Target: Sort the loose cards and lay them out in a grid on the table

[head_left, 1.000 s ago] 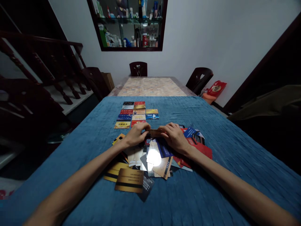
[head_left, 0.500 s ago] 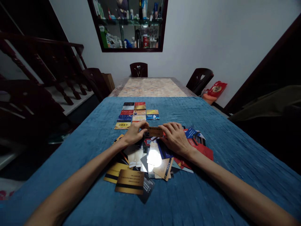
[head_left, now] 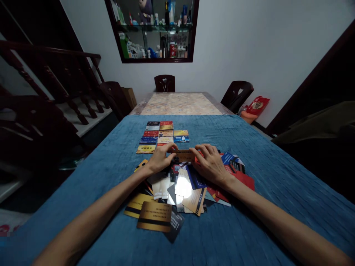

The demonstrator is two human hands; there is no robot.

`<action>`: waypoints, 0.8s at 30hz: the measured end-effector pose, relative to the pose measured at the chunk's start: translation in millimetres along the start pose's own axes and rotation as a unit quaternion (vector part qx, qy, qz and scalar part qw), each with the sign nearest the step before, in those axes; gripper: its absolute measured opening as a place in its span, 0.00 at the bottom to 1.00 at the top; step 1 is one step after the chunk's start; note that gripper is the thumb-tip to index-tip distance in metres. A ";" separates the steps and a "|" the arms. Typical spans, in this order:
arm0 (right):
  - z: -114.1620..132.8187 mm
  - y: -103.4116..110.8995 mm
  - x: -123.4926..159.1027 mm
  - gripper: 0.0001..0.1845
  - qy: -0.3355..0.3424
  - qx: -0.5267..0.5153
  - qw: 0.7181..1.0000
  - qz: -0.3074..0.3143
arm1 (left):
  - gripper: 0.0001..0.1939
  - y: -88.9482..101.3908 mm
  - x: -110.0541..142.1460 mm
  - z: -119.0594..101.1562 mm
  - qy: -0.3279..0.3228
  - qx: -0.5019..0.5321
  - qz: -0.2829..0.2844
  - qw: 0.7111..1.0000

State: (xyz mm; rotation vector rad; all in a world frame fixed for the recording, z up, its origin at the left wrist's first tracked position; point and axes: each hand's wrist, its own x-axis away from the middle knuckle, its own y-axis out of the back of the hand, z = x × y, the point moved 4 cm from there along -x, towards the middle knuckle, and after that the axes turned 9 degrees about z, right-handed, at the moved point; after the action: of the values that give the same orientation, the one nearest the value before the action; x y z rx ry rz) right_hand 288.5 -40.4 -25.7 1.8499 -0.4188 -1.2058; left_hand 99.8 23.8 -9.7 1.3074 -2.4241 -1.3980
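Note:
Between my two hands a gold-brown plastic card [head_left: 184, 155] is held up on edge, its printed face towards me. My left hand [head_left: 162, 158] pinches its left end between thumb and fingers. At the right end, my right hand [head_left: 210, 162] grips it the same way. Below lies a loose pile of cards: a dark blue card [head_left: 195, 179] under my right hand, a tan card [head_left: 195, 201], a gold card with a black stripe [head_left: 154, 216] and a dark grey card [head_left: 175, 223]. Red cards [head_left: 244, 180] spread out by my right wrist.
Beyond my left hand, cards lie in neat rows, among them a yellow card [head_left: 146, 149] and a bright blue card [head_left: 181, 139]. A blue cloth [head_left: 111, 236] covers the near table; patterned covering [head_left: 180, 103] shows at the far end. Chairs [head_left: 165, 83] stand around it.
The view has shifted slightly, so everything sits a little further right and lower. Both hands still hold the same card, which now shows its face a little more clearly.

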 end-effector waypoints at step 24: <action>-19.3 -4.6 -21.5 0.21 0.044 -0.096 0.993 0.047 | 0.25 7.3 4.6 -2.9 -0.105 -0.238 0.068 0.963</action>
State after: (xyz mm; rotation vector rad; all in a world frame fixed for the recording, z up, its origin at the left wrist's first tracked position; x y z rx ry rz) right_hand 294.2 -14.3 -14.1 1.6925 -0.3263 -1.0581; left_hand 93.4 20.3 -4.2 0.9014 -2.0398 -1.9947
